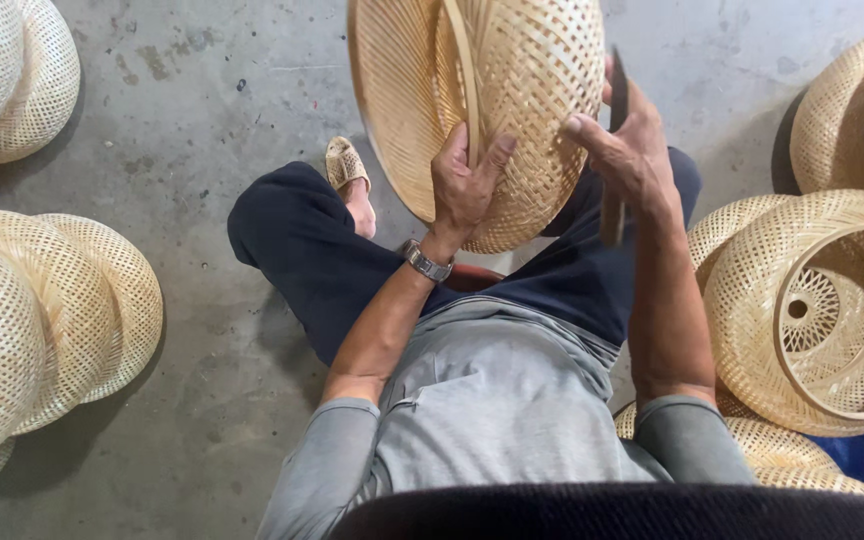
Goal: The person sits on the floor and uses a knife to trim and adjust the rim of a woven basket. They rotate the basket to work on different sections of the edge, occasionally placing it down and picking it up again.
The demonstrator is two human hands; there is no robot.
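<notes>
Over our lap, the woven bamboo shade (492,100) looks fully woven. Our left hand (464,185) grasps its rim; right hand (632,150) clenches what seems a dark blade (615,150), trimming apparently unfinished.

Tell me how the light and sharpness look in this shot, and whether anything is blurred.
Head view: soft, even light, no glare; woven bamboo shade and left hand are sharp; stacked shades cast soft shadows on the concrete floor; the dark tool in the right hand looks slightly smeared.
</notes>
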